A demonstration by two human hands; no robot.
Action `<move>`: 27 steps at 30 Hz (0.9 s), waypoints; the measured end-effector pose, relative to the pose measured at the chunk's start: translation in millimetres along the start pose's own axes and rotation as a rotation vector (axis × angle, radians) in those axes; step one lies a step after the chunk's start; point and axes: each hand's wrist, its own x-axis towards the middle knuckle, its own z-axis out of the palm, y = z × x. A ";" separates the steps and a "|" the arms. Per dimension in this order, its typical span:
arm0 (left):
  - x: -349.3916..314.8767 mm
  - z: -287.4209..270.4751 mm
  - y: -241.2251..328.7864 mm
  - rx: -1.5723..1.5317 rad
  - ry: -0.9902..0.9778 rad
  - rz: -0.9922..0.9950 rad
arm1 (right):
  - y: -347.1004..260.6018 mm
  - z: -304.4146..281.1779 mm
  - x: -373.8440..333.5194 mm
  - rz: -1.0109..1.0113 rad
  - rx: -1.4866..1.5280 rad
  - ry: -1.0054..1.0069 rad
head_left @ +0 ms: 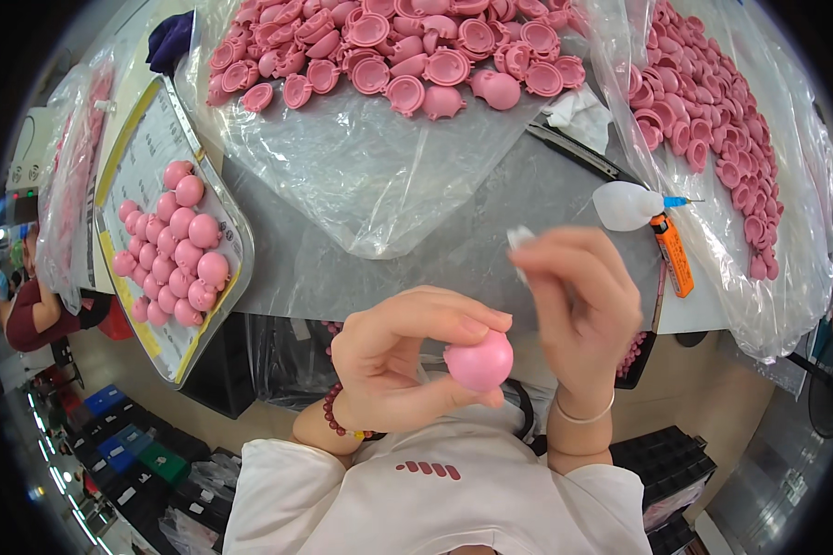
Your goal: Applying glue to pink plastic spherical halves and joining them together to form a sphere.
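Between the thumb and fingers of my left hand is a round pink plastic ball, held over the near edge of the table. To its right, my right hand is raised, pinching a small piece of white tissue or cloth between thumb and fingertips. The two hands are apart, and the white piece does not touch the ball. At the left, a tray carries several closed pink balls like the held one.
Open pink half shells lie heaped on clear plastic sheeting at the back; more shells fill a bag at right. Nearby are a white squeeze bottle with a blue needle tip, an orange tube, a black knife-like tool and crumpled tissue.
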 end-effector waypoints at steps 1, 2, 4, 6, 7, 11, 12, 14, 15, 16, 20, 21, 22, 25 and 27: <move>-2.0 -0.9 -0.7 -0.008 0.003 -0.008 | -4.5 -9.2 -4.2 0.017 0.252 0.019; -3.2 -1.7 -1.6 -0.016 0.006 -0.016 | -7.3 -13.7 -8.1 0.035 0.503 0.039; -1.9 2.6 -2.8 -0.062 0.038 -0.011 | -15.1 -4.5 -13.7 -0.001 0.630 0.143; -0.8 7.2 -0.5 -0.116 0.061 -0.006 | -18.7 -3.8 -20.2 -0.094 0.702 0.208; -1.2 7.7 -0.5 -0.084 0.064 0.000 | -19.8 -3.3 -20.6 -0.091 0.700 0.207; -1.7 7.3 3.3 0.089 0.045 0.036 | -23.9 -4.4 -19.6 -0.181 0.539 0.159; -0.2 7.2 5.8 0.087 0.044 0.037 | -25.3 -9.5 -19.4 -0.213 0.452 0.135; 0.7 6.6 10.5 0.334 -0.001 0.098 | -29.7 -12.4 -20.6 -0.244 0.372 0.106; 0.6 6.0 9.7 0.336 0.001 0.096 | -32.6 -11.4 -21.5 -0.265 0.295 0.089; 1.5 5.5 8.2 0.441 -0.010 0.115 | -35.0 -10.3 -21.6 -0.288 0.215 0.072; 5.0 11.1 4.8 0.546 0.049 0.145 | -39.6 3.4 -20.3 -0.522 0.048 0.027; 6.6 11.4 3.3 0.543 0.047 0.147 | -39.2 2.9 -20.0 -0.523 0.045 0.027; 7.4 10.6 0.5 0.563 0.043 0.157 | -37.7 2.8 -19.7 -0.498 0.042 0.066; 7.1 12.4 -1.0 0.530 0.056 0.129 | -36.2 -6.1 -17.0 -0.395 0.009 0.107; 6.7 13.6 0.6 0.474 0.068 0.094 | -32.5 -12.8 -14.5 -0.317 -0.024 0.113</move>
